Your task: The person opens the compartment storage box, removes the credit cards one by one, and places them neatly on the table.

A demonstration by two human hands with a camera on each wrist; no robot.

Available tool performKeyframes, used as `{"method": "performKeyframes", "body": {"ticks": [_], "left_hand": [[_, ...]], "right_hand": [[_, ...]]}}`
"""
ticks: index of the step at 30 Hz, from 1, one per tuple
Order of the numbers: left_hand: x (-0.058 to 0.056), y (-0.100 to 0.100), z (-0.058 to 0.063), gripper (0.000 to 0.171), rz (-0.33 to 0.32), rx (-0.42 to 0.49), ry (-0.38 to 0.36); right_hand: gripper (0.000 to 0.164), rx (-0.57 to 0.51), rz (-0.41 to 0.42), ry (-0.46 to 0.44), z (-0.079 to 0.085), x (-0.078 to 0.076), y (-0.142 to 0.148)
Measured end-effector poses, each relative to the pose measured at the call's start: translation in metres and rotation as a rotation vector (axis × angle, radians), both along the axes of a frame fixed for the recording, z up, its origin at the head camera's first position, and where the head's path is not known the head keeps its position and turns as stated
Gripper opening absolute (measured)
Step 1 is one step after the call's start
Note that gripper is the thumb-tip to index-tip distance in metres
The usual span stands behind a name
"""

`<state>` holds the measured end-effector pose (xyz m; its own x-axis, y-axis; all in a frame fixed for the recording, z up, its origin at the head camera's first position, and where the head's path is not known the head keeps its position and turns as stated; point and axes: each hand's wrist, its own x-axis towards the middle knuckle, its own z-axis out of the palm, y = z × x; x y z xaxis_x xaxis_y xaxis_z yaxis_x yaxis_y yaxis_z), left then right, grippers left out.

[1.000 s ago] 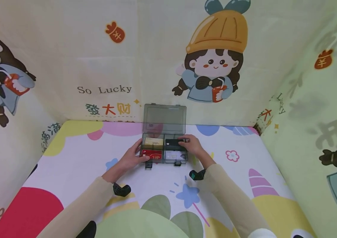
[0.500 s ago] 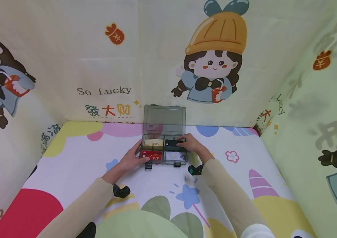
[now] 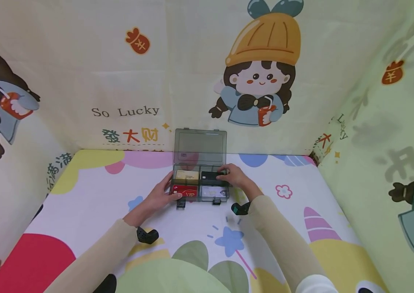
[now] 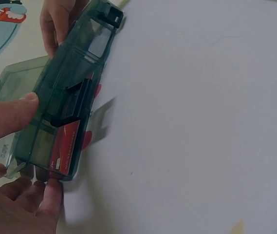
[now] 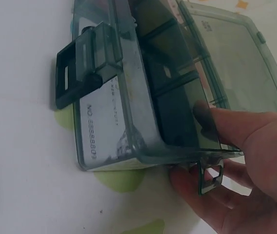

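A clear grey-green plastic storage box (image 3: 199,184) sits on the table with its lid (image 3: 200,144) raised at the back. Four compartments would be several: they hold a gold card (image 3: 187,175), a black card (image 3: 209,176), a red VIP card (image 3: 185,190) and a whitish card (image 3: 213,191). My left hand (image 3: 160,196) grips the left end, thumb at the front rim and fingers against the end wall. At the right end, my right hand (image 3: 234,176) pinches the side wall. Its thumb (image 5: 226,124) reaches inside by the black card; its other fingers stay outside.
Two dark latches (image 3: 181,203) hang unfastened along the box's front. Behind the box rises a printed cloth wall (image 3: 126,81). A patterned cloth (image 3: 265,244) covers the table. A dark band device (image 3: 147,235) is on each wrist.
The right hand has shifted very slightly inward at the box's right end. The left hand keeps its hold, and the box and cards stay where they were.
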<state>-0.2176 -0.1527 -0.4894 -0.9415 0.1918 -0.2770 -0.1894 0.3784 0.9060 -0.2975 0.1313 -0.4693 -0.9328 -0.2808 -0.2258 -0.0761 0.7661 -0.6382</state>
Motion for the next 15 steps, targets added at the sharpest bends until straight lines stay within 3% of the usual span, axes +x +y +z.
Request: {"method": "performKeyframes", "body": {"ticks": [8, 15], "left_hand": [[0.0006, 0.0, 0.0017, 0.091, -0.008, -0.007, 0.004], [-0.0015, -0.0016, -0.0008, 0.092, -0.01, -0.015, 0.003]], "right_hand": [[0.033, 0.113, 0.095, 0.06, 0.0011, 0.0, -0.0003], [0.031, 0.13, 0.099, 0.052, -0.0004, -0.0024, 0.0]]}}
